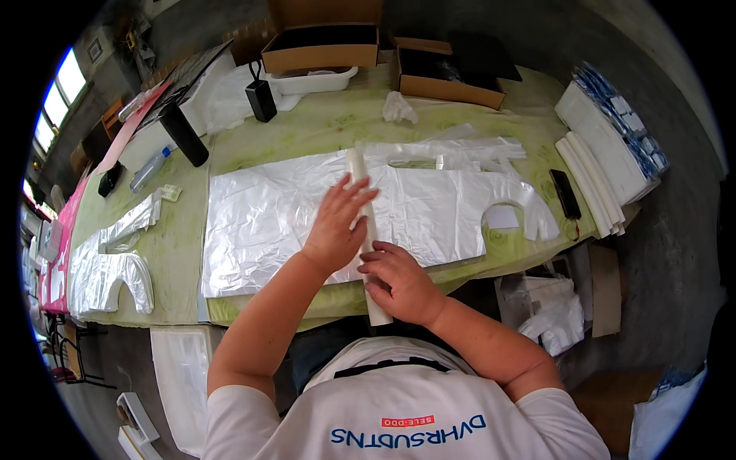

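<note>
A long white tube (375, 308) lies roughly front to back over a flat, shiny translucent plastic bag (261, 218), its near end past the table's front edge. My left hand (337, 222) rests across the tube's upper part, fingers spread and slightly smeared. Lower down, my right hand (402, 284) curls its fingers and thumb over the tube. To the right spreads the bag's cut-out end (529, 207) with loop-like handles. Under my hands, part of the tube is hidden.
Another plastic bag (115, 264) lies at the left. Beyond stand a black cylinder (184, 134), a clear bottle (149, 170), a black box (261, 100) and an open carton (445, 80). A phone (565, 194), white rolls (589, 184) and a white stack (602, 134) line the right.
</note>
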The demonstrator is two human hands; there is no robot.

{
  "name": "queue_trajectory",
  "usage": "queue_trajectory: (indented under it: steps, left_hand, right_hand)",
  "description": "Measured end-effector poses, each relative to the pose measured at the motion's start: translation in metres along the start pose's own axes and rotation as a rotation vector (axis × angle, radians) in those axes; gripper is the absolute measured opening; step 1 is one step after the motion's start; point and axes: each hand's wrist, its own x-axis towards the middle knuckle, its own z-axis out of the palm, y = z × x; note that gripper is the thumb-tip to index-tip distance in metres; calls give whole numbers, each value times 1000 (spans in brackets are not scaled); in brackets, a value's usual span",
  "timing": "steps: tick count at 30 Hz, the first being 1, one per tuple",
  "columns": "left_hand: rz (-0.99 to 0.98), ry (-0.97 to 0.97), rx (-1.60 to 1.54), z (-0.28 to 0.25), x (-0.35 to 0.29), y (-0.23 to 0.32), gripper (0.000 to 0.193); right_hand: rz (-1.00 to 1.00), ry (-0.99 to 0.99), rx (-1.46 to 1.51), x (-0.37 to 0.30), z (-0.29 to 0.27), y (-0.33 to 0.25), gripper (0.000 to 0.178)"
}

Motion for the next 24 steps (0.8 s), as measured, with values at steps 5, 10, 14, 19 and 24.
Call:
queue_trajectory:
  steps: [5, 10, 14, 19, 24]
  left_hand:
    - [-218, -267, 104, -5, 9, 3, 21]
    - [-320, -162, 77, -4, -16, 2, 35]
    - [-427, -243, 67, -16, -40, -19, 60]
    - [-428, -182, 13, -18, -47, -21, 61]
    - [-405, -155, -20, -16, -48, -24, 59]
  right_hand:
    - [134, 44, 18, 6, -6, 2, 27]
    - [185, 162, -388, 18, 5, 44, 43]
    - [321, -83, -464, 61, 20, 64, 57]
    - [397, -188, -552, 127, 39, 94, 61]
    - [805, -158, -710, 139, -15, 168, 73]
